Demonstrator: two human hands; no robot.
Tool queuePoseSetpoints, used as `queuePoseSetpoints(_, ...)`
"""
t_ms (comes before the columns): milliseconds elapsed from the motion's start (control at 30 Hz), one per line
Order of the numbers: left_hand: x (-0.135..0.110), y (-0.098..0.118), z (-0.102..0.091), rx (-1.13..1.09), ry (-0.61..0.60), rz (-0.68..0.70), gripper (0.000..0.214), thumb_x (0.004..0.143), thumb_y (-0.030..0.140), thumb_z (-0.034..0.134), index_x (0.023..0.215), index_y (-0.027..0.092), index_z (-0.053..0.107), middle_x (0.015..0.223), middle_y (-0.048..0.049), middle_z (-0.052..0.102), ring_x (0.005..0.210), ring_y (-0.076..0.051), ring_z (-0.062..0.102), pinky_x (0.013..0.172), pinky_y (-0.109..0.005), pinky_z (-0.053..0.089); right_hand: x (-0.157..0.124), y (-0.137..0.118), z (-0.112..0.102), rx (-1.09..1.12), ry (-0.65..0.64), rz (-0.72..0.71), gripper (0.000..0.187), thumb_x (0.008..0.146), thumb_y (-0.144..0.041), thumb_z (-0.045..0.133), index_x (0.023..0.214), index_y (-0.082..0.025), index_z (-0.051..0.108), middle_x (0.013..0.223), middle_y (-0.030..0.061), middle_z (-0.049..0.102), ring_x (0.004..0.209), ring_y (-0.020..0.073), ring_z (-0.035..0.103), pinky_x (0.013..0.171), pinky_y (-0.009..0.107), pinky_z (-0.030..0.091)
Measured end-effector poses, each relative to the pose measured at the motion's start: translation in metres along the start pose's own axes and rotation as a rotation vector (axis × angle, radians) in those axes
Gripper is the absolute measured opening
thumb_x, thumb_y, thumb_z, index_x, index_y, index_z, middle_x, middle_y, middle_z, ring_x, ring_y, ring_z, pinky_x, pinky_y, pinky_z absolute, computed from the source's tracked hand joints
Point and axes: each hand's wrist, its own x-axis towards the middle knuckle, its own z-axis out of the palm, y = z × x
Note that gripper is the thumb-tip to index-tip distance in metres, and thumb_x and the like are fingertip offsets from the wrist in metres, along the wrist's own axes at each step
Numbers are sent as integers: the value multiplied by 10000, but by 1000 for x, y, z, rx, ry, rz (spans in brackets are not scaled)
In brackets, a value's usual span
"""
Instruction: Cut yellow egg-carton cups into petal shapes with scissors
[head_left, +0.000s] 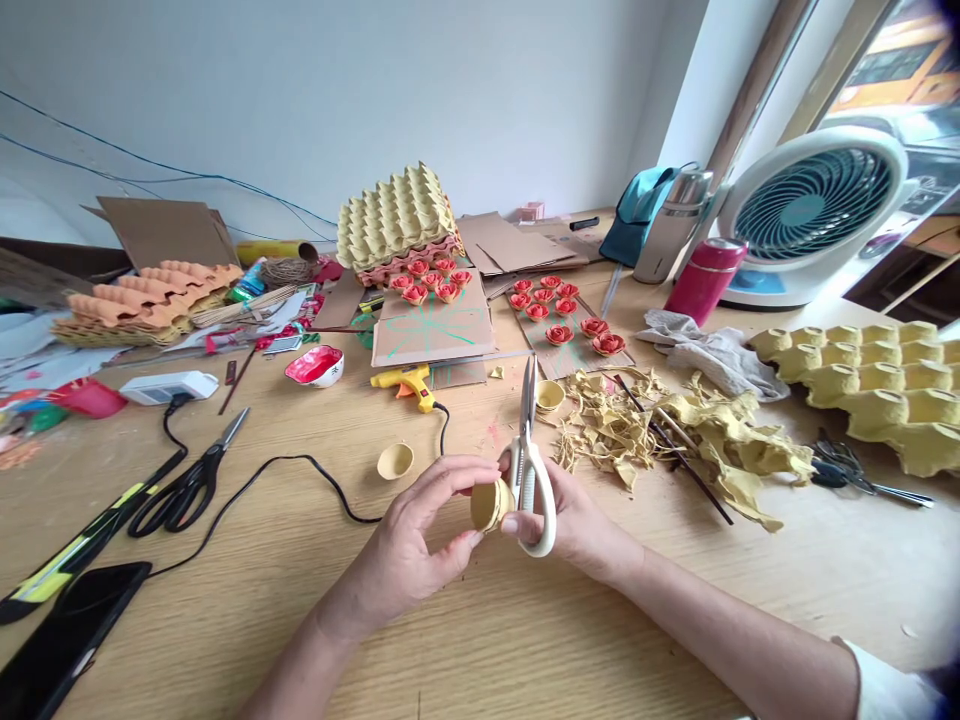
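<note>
Two bare hands meet above the near middle of the desk (450, 640). The left hand (409, 545) has its grip pinching a layered cup (486, 507), yellow, between thumb and fingers, its rounded edge tilted toward the wearer. The right hand (574, 525) has its grip closed around white scissors (526, 450), blades pointing up and away; its thumb tip is right beside the layered cup, though whether they touch cannot be told.

One loose cup (395, 461) sits on the desk beyond the left hand; a second cup (550, 396) rests beside the scraps (611, 420), past the right hand. Farther back lies a yellow glue gun (409, 381), just in front of cardboard (435, 335) bearing red flowers (431, 280). Black scissors (187, 490) lie to the left, near a phone (71, 640). A yellow egg tray (877, 385) stands at the right.
</note>
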Motion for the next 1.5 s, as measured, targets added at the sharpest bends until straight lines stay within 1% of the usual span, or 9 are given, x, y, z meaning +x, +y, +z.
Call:
queuePoseSetpoints(100, -1, -1, 0, 41, 18, -26, 546, 824, 119, 652, 1319, 320, 536, 1335, -66, 552, 1243, -239, 538, 1018, -354, 500, 0, 0, 0, -8, 17, -45, 540, 656, -449, 863, 1019, -241, 521, 947, -4, 529, 805, 156, 491, 739, 290, 424)
queuePoseSetpoints(200, -1, -2, 1, 116, 44, -54, 450, 831, 208, 695, 1255, 300, 575, 1251, -69, 572, 1146, -228, 572, 948, -342, 522, -1, 1, 0, -28, 8, -67, 539, 664, -435, 861, 1034, -239, 521, 949, -9, 521, 789, 147, 469, 729, 280, 413)
queuePoseSetpoints(433, 0, -2, 3, 131, 46, -46, 421, 809, 137, 662, 1195, 285, 578, 1182, -63, 569, 1086, -217, 564, 912, -334, 505, -2, 4, 2, -48, 15, -47, 533, 661, -428, 862, 1020, -230, 521, 926, -9, 512, 766, 139, 449, 687, 266, 397)
queuePoseSetpoints(567, -2, -4, -1, -85, 92, -101, 380, 810, 168, 661, 1169, 256, 575, 1165, -74, 563, 1056, -213, 581, 918, -327, 504, -1, 1, 1, -15, -6, -26, 543, 655, -438, 867, 1007, -232, 508, 906, -14, 522, 746, 135, 461, 677, 269, 404)
queuePoseSetpoints(800, -1, -10, -10, -553, 282, -267, 431, 816, 379, 686, 1204, 210, 603, 1122, -88, 635, 1040, -215, 594, 885, -301, 508, 0, 5, -9, 70, -8, -10, 495, 730, -440, 821, 1077, -220, 545, 933, 5, 534, 817, 160, 491, 713, 278, 400)
queuePoseSetpoints(967, 1, -16, -12, -785, 279, -337, 392, 833, 375, 636, 1191, 216, 651, 1081, -80, 638, 883, -182, 598, 749, -284, 501, 0, 6, -11, 112, 5, -6, 501, 708, -455, 830, 1063, -226, 562, 929, 9, 524, 821, 167, 483, 710, 277, 402)
queuePoseSetpoints(1167, 2, -16, -9, -924, 271, -401, 406, 844, 417, 599, 1135, 147, 686, 1044, -124, 645, 791, -174, 568, 639, -270, 455, 1, 3, -8, 109, -4, 7, 519, 699, -473, 830, 1067, -232, 555, 919, 14, 531, 805, 175, 491, 694, 285, 403)
queuePoseSetpoints(1300, 2, -18, -6, -808, 280, -335, 419, 827, 412, 658, 1181, 190, 664, 1081, -103, 645, 797, -155, 554, 654, -256, 455, 1, 3, -9, 94, 12, 20, 533, 684, -488, 833, 1059, -237, 551, 911, 16, 537, 804, 181, 488, 674, 284, 396)
queuePoseSetpoints(1500, -4, -22, -3, -204, 374, -229, 527, 790, 330, 750, 1271, 238, 558, 1182, -82, 610, 1045, -215, 592, 902, -325, 490, 1, -1, -7, 4, 74, 77, 563, 643, -473, 861, 1033, -229, 536, 855, -7, 532, 747, 158, 459, 643, 270, 374)
